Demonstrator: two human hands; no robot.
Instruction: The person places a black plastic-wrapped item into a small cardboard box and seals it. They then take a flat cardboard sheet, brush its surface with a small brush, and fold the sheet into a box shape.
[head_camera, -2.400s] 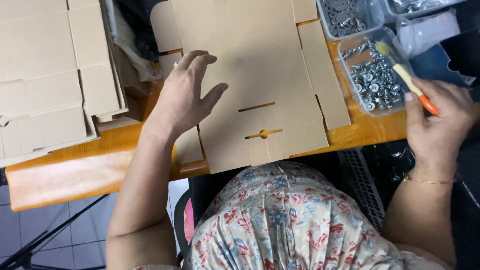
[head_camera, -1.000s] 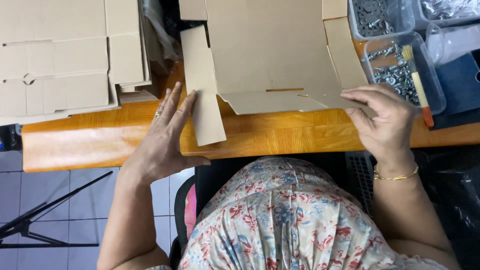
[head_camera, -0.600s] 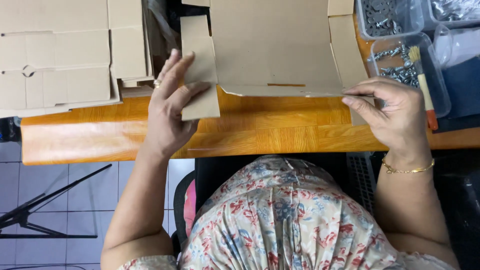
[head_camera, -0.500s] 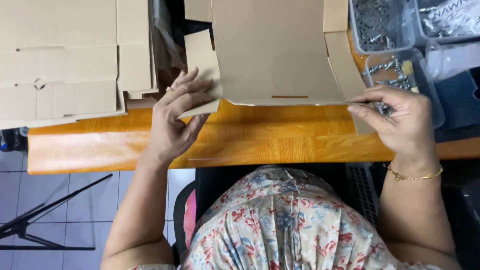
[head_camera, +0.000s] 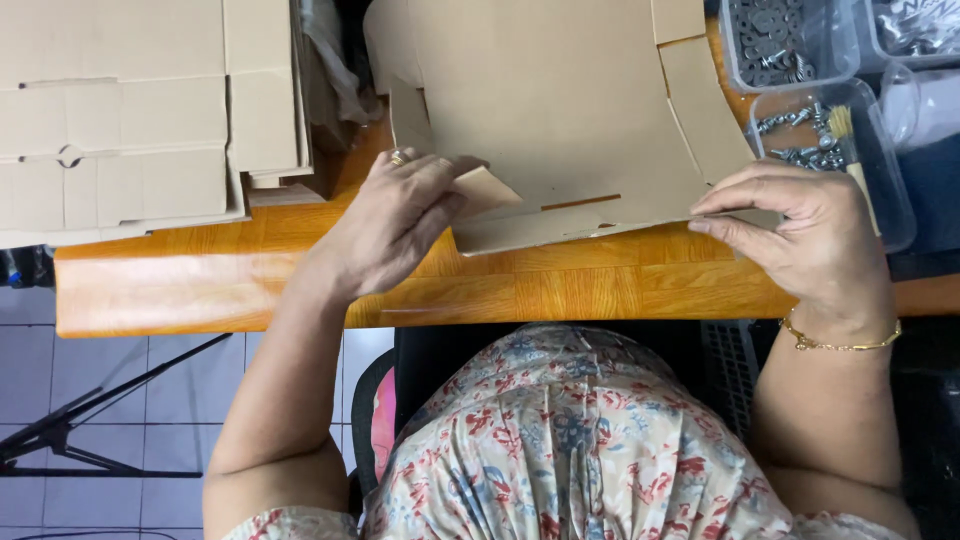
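Brown cardboard sheet (head_camera: 540, 110), flat-cut for a box, lying on the wooden table (head_camera: 560, 290) with its near edge folded up. Looks light and thin, stiff across the flat parts, bendy along the fold lines, easy to crease or tear. Best held at the edges and flaps.

Left hand (head_camera: 395, 220) half curled, fingers pressing a small corner flap (head_camera: 485, 188). Right hand (head_camera: 800, 235) pinching the near right edge between thumb and fingers.

More flat cardboard (head_camera: 120, 120) stacked just left. Clear tubs of screws (head_camera: 800, 130) and a small brush (head_camera: 850, 150) close by the right hand, easy to bump.
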